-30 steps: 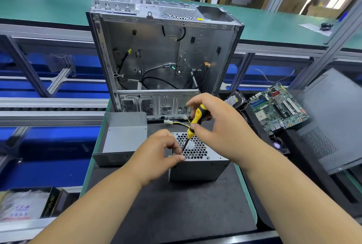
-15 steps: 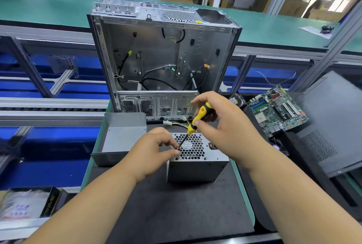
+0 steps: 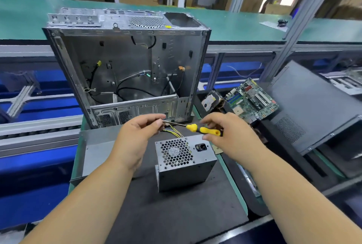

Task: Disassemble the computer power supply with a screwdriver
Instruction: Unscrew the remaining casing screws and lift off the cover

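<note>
Power supply (image 3: 184,162) stands on the dark mat (image 3: 166,214), just in front of the open computer case (image 3: 125,71), with both hands raised above it.

The power supply's fan grille and socket face point up; its long axis runs left to right, the socket end to the right, slightly turned. Coloured wires (image 3: 174,131) run out behind it toward the case. The screwdriver (image 3: 197,128) lies almost level above the power supply, shaft pointing left, yellow-and-black handle to the right. The right hand (image 3: 229,134) grips the handle with curled fingers; the left hand (image 3: 137,136) pinches the shaft tip. A grey metal cover (image 3: 94,151) lies left of the power supply; a green circuit board (image 3: 252,100) lies to its far right.
</note>
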The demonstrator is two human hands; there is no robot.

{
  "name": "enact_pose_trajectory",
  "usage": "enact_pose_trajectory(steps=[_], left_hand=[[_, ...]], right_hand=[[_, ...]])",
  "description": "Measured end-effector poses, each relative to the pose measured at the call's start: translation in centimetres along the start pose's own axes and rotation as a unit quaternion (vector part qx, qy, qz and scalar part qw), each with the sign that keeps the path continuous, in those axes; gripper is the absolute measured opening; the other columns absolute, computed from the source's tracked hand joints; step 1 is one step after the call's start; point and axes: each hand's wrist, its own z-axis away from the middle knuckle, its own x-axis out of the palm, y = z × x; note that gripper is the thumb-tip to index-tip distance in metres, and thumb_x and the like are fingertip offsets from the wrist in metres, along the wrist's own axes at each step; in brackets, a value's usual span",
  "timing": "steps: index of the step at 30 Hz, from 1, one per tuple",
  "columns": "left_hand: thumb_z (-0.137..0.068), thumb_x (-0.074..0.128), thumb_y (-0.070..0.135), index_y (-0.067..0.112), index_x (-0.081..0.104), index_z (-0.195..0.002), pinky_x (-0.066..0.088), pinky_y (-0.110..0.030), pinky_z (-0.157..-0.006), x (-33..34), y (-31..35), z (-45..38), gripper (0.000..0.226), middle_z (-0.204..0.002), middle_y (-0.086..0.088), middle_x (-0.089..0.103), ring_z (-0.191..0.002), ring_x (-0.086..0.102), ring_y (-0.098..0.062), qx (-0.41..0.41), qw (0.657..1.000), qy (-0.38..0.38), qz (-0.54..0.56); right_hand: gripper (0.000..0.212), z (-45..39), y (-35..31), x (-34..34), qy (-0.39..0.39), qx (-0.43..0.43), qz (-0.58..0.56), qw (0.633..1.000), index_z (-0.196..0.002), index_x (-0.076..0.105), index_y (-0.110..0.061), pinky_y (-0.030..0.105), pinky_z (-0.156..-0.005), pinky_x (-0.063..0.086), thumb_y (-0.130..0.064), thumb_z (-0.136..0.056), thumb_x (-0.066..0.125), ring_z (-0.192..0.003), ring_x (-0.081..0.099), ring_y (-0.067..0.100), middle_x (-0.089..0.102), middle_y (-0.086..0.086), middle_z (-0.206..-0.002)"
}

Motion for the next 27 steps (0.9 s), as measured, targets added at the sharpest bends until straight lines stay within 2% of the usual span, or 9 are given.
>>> enact_pose_trajectory(steps=[3, 6, 9, 14, 18, 21, 24, 27], left_hand=[[-0.090, 0.068, 0.006, 0.029, 0.080, -0.088, 0.054, -0.018, -0.078, 0.7, 0.5, -0.5, 0.026, -0.089, -0.001, 0.077, -0.088, 0.072, -0.011, 0.020, 0.999, -0.008, -0.036], [-0.090, 0.068, 0.009, 0.032, 0.079, -0.087, 0.052, -0.022, -0.080, 1.4, 0.6, -0.8, 0.026, -0.086, 0.001, 0.076, -0.085, 0.071, -0.010, 0.034, 0.997, 0.014, -0.061], [-0.092, 0.067, 0.016, 0.036, 0.078, -0.090, 0.049, -0.023, -0.081, 2.6, 0.1, -0.9, 0.023, -0.092, 0.009, 0.076, -0.088, 0.069, -0.002, 0.029, 0.995, 0.011, -0.093], [-0.094, 0.066, 0.016, 0.042, 0.076, -0.097, 0.047, -0.024, -0.087, 7.2, -1.1, -0.5, 0.027, -0.099, 0.016, 0.074, -0.097, 0.067, 0.000, 0.013, 0.989, -0.025, -0.147], [-0.093, 0.066, 0.016, 0.041, 0.073, -0.095, 0.049, -0.016, -0.074, 12.6, -1.8, 0.2, 0.025, -0.088, 0.017, 0.070, -0.086, 0.064, -0.003, 0.015, 0.984, -0.029, -0.174], [-0.092, 0.067, 0.012, 0.030, 0.070, -0.087, 0.046, -0.012, -0.063, 17.3, -2.4, 0.9, 0.018, -0.076, 0.015, 0.064, -0.072, 0.057, -0.002, 0.020, 0.979, -0.040, -0.197], [-0.089, 0.069, 0.011, 0.022, 0.068, -0.082, 0.042, -0.010, -0.063, 21.5, -3.2, 1.5, 0.014, -0.072, 0.011, 0.064, -0.066, 0.054, -0.003, 0.053, 0.968, -0.059, -0.238], [-0.089, 0.070, 0.014, 0.024, 0.071, -0.083, 0.041, -0.006, -0.064, 24.7, -5.1, 1.8, 0.012, -0.079, 0.011, 0.068, -0.069, 0.057, 0.002, 0.055, 0.953, -0.070, -0.291]], right_hand=[[0.020, 0.4, 0.8, 0.5, 0.022, 0.013, 0.011, 1.000, -0.105, 0.067, -0.038, 0.012, -0.065, 0.029, -0.031, -0.088, 0.073, -0.090, 0.042, -0.003, 0.056, -0.021, -0.083], [0.016, 0.8, 2.3, 0.7, 0.045, 0.028, 0.016, 0.998, -0.103, 0.067, -0.033, 0.025, -0.068, 0.037, -0.026, -0.090, 0.071, -0.091, 0.044, 0.011, 0.061, -0.015, -0.086], [0.012, 1.4, 4.9, 0.6, 0.063, 0.050, 0.001, 0.997, -0.098, 0.065, -0.031, 0.036, -0.073, 0.045, -0.024, -0.090, 0.071, -0.089, 0.050, 0.015, 0.060, -0.011, -0.091], [0.013, 2.2, 11.6, -0.2, 0.065, 0.106, -0.002, 0.992, -0.098, 0.060, -0.035, 0.028, -0.068, 0.036, -0.029, -0.091, 0.069, -0.079, 0.048, 0.004, 0.051, -0.014, -0.091], [0.013, 2.8, 16.7, -1.7, 0.064, 0.150, -0.028, 0.986, -0.089, 0.059, -0.034, 0.033, -0.068, 0.044, -0.027, -0.090, 0.069, -0.080, 0.053, 0.012, 0.055, -0.009, -0.086], [0.010, 3.2, 20.7, -2.8, 0.078, 0.164, -0.024, 0.983, -0.088, 0.060, -0.029, 0.027, -0.060, 0.037, -0.025, -0.088, 0.070, -0.078, 0.052, 0.013, 0.054, -0.008, -0.081], [0.010, 3.6, 24.5, -3.3, 0.060, 0.192, -0.033, 0.979, -0.090, 0.059, -0.029, 0.024, -0.056, 0.032, -0.028, -0.089, 0.068, -0.073, 0.051, 0.009, 0.055, -0.008, -0.080], [0.011, 4.2, 27.8, -2.9, 0.027, 0.202, -0.025, 0.979, -0.092, 0.056, -0.028, 0.024, -0.054, 0.030, -0.030, -0.091, 0.067, -0.074, 0.051, 0.014, 0.053, -0.009, -0.078]])
